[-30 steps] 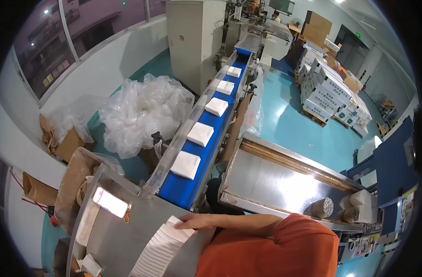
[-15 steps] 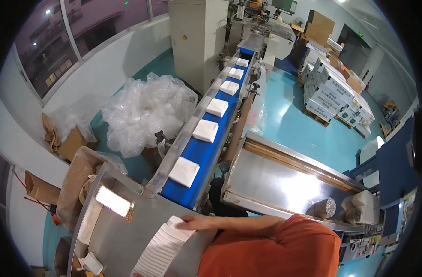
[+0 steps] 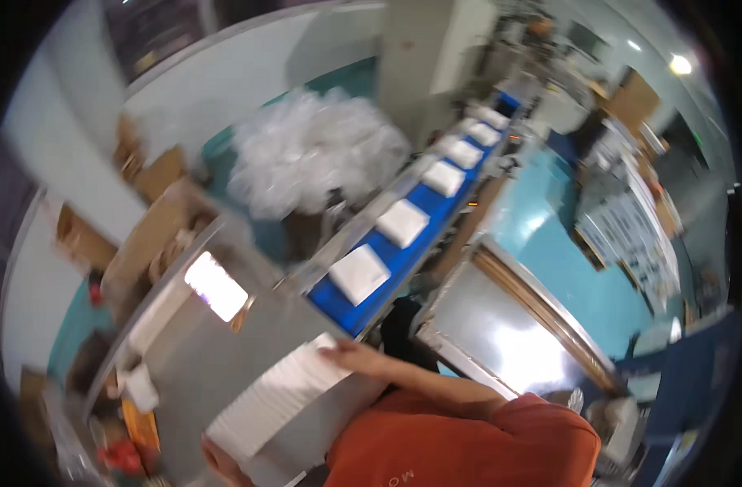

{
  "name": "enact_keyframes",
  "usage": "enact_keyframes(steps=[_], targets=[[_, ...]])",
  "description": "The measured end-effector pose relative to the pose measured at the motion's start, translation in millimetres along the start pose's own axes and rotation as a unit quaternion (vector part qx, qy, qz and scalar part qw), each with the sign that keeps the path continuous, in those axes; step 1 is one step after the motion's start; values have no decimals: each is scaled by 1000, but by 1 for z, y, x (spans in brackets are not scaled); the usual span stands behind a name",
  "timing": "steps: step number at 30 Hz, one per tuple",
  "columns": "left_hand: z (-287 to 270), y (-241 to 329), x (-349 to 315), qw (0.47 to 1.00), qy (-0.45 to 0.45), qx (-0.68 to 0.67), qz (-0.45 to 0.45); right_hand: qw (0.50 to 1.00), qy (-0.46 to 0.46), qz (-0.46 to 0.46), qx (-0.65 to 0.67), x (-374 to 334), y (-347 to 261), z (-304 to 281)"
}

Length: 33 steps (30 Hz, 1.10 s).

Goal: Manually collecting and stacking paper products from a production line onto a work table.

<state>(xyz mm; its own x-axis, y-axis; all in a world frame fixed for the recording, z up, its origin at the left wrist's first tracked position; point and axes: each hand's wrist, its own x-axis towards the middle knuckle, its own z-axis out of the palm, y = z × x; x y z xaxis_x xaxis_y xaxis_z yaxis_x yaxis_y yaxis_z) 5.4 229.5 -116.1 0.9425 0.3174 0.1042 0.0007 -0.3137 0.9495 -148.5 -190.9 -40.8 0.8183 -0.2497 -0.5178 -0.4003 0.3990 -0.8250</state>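
Note:
A long row of white folded paper napkins [image 3: 275, 398], packed side by side, spans between my hands over the grey metal table [image 3: 249, 341]. My right hand [image 3: 353, 358] presses its far right end, fingers curled over the edge. At the near left end, my left hand [image 3: 221, 461] is wrapped around the last of the row; part of it is cut off by the lower edge. Beyond them a blue conveyor belt [image 3: 338, 306] carries several separate white napkin stacks [image 3: 360, 274] in single file. Motion blur softens the picture.
A phone-like lit rectangle [image 3: 217, 286] lies on the table. Left of the belt is a heap of clear plastic bags [image 3: 314, 154]; cardboard boxes [image 3: 156, 231] stand at the left. A metal-topped bench [image 3: 501, 312] is on the right, with stacked cartons [image 3: 626, 223] behind. Red and orange items [image 3: 127, 454] sit lower left.
The view has turned, so belt and bench sit farther right. The napkin row now lies more level, and my left hand has come into view at its near end. My right hand still holds the other end.

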Motion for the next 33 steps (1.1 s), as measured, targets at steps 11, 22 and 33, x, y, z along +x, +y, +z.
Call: enact_keyframes(steps=[11,22,33], targets=[[7,134,-19,963,-228,-54,-135,945,76,-162,-273,-7,-23,22],[41,145,-54,975,-161,-52,-141,986,100,-31,133,-3,14,-21],[48,140,-59,990,-71,109,-49,989,-2,78,127,-10,-13,3]])
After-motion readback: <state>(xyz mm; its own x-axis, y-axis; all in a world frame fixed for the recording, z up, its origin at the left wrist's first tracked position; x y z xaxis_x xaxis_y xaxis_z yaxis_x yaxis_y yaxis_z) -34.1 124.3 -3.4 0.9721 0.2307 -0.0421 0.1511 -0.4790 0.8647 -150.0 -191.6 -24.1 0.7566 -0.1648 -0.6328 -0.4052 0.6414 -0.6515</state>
